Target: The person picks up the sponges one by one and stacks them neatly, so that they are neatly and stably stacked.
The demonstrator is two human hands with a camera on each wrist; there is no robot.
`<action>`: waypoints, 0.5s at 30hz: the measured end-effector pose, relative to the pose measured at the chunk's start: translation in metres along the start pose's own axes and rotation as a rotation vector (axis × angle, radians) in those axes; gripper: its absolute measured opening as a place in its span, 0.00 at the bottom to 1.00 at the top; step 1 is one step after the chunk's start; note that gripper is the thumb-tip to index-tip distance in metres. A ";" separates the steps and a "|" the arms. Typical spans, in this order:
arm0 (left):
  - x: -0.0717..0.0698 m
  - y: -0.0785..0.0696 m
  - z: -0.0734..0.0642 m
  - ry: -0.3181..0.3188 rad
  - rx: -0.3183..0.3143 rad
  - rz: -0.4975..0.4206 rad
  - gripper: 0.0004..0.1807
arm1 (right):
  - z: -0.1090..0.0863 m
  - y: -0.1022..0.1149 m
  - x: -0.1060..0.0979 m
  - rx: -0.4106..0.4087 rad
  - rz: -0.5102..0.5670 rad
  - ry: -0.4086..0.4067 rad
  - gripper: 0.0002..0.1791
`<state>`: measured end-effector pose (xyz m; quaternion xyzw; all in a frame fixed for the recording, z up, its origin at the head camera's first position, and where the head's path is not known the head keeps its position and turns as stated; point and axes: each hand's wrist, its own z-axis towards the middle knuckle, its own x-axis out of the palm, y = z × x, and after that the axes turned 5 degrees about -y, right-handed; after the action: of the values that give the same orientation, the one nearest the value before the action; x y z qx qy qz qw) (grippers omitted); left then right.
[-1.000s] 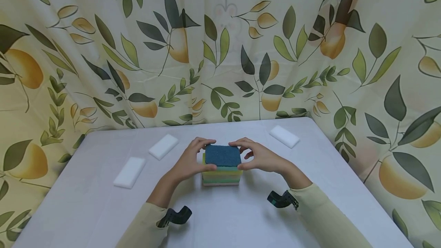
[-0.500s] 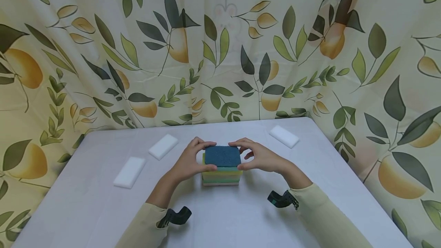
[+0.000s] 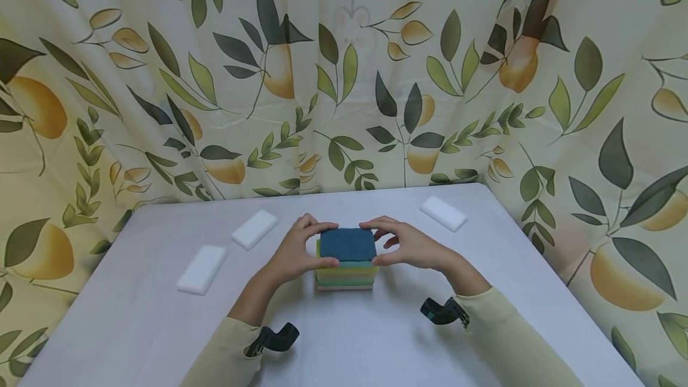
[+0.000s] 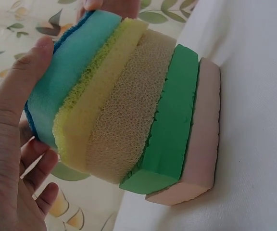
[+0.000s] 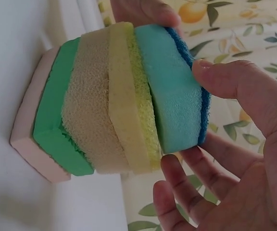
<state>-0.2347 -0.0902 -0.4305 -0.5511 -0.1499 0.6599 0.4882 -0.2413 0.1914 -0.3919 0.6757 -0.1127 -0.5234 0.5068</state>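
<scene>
- Right hand [image 3: 411,246] has slid a hair rightward since 1 s ago, and the blue-topped sponge [image 3: 348,245] sits a touch lower. Rest looks the same.
- Far left: 2 white blocks, the nearer block [image 3: 202,269] and the farther block [image 3: 255,229], flat on the table [image 3: 134,327]. Only the head view gets these.
- Left hand [image 3: 292,252]: clamped on the blue-topped sponge, thumb on its near edge, index finger at the far edge. Left wrist cam shows the other fingers loosely bent beside the stack.
- Middle: that sponge is on top of the stack. Left wrist cam, left to right after it: yellow layer [image 4: 100,91], beige layer [image 4: 129,101], green layer [image 4: 169,120], pink layer [image 4: 203,130] on the table. Right wrist cam catches a dark wedge-shaped gap under the top sponge that the left one doesn't.
- Right hand again: thumb and index pinch the sponge's right end, other fingers apart.
- Far right: 1 more white block [image 3: 443,213], head view only.
</scene>
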 end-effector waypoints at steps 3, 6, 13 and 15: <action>0.001 0.001 0.000 -0.004 0.006 -0.006 0.39 | -0.002 -0.001 -0.003 0.003 -0.023 -0.008 0.38; 0.001 0.001 0.000 -0.005 0.004 -0.009 0.38 | -0.005 -0.002 -0.008 0.008 -0.053 -0.022 0.38; 0.001 0.001 -0.001 -0.013 0.003 0.013 0.38 | -0.009 -0.009 -0.021 0.035 -0.098 -0.096 0.36; 0.001 0.001 -0.002 -0.013 0.008 0.010 0.38 | -0.009 -0.012 -0.026 0.052 -0.116 -0.136 0.36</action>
<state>-0.2340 -0.0905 -0.4327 -0.5456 -0.1479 0.6664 0.4862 -0.2494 0.2202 -0.3868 0.6570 -0.1211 -0.5932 0.4493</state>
